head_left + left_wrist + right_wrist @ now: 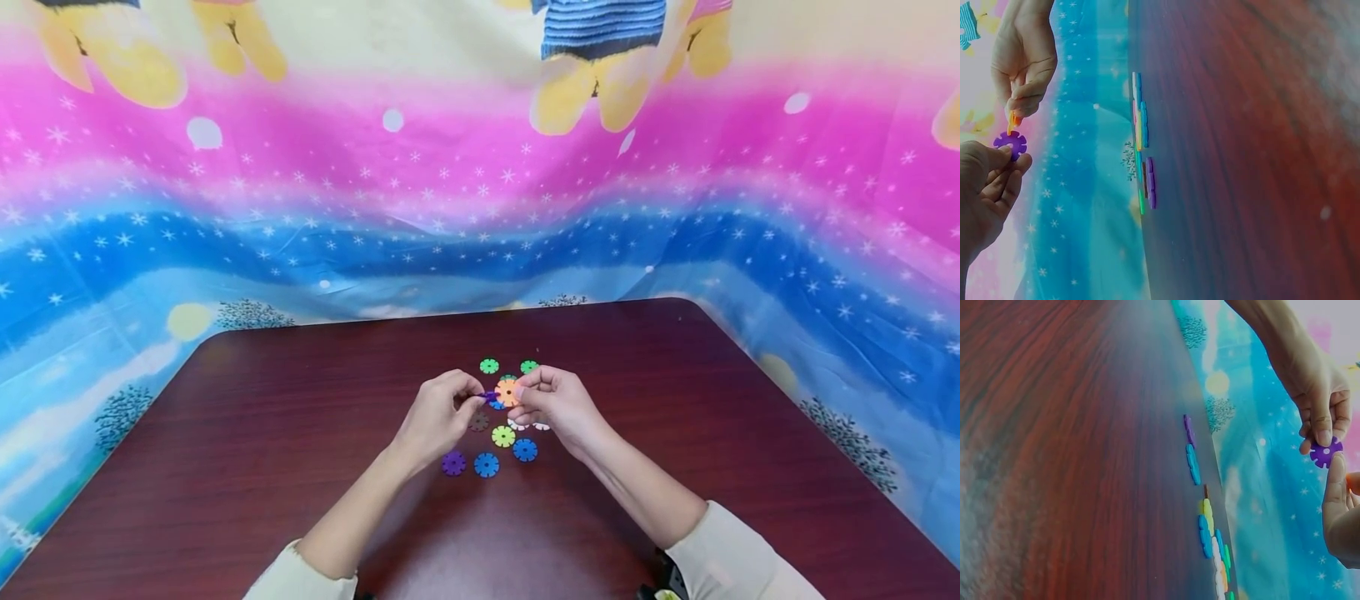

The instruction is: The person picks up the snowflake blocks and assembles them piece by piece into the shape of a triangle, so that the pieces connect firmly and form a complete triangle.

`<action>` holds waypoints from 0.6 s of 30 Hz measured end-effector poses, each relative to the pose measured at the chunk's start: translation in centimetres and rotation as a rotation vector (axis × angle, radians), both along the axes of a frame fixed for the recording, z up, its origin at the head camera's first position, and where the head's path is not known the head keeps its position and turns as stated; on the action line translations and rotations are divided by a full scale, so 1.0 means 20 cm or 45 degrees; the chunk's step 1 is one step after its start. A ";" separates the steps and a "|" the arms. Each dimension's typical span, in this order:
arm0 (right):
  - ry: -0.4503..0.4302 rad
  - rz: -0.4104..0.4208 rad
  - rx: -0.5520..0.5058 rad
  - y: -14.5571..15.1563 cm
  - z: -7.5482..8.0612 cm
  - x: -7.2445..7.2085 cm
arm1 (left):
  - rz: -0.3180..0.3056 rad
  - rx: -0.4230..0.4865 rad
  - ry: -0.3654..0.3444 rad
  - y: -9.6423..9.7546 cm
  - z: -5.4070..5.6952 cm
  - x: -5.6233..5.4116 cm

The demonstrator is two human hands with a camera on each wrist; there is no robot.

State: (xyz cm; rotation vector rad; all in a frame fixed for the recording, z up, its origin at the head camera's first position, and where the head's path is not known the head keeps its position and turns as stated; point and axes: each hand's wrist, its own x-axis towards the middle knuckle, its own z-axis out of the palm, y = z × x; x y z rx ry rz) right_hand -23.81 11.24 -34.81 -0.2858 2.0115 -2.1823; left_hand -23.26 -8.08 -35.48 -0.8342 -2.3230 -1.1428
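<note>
left hand (441,410) pinching purple notched plastic disc (1018,144), edge-on below head view's centre, face-on at left in left wrist view, right hand (558,408) pinching orange notched plastic disc (506,387), face-on in head view only

Below the head view's centre show an orange disc (512,386), a purple disc (1016,142), a lime disc (503,431) and blue discs (486,471), over a red-brown, wood-grained table (247,450), beneath a pink-and-blue backdrop (450,183) in white snowflake print, with cream sleeves (731,550) at the bottom.
</note>
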 end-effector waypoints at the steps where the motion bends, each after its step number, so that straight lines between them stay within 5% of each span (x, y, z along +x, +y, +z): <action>1: 0.001 0.004 -0.006 0.00 0.00 0.00 | -0.001 0.013 0.008 0.00 0.00 0.00; 8: 0.008 -0.012 0.012 0.00 0.00 -0.01 | -0.009 0.045 0.039 0.02 -0.01 -0.01; 18: -0.057 0.031 0.072 -0.01 -0.02 -0.03 | 0.032 -0.041 -0.031 0.02 -0.01 0.00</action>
